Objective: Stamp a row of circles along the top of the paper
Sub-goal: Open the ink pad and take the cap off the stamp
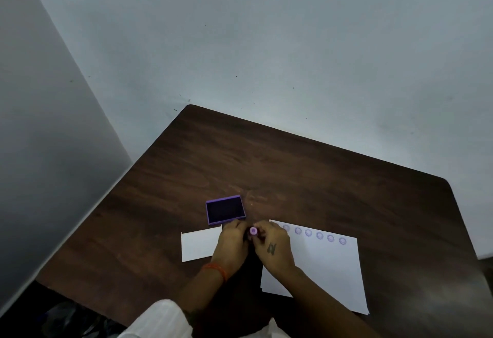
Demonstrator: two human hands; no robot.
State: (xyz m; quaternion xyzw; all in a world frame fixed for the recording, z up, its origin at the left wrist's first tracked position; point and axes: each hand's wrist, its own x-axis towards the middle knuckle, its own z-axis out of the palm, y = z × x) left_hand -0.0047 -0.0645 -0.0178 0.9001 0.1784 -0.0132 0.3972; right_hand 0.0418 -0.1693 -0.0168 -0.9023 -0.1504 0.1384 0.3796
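Between ink pad (225, 210) and paper (320, 265): left hand (232, 241) and right hand (272, 247), fingertips pinched closed on small round stamp (253, 230).

We see 2 plain walls meeting in a corner: the left wall (40, 124) is grey and in shade, the far wall (293, 44) is pale blue-grey w/ small dark specks. A dark brown wood-grain table (293, 172) w/ rounded corners sits against them. Light is dim and even. Bottom left, below the table edge, the floor area (53, 316) is too dark to make out.
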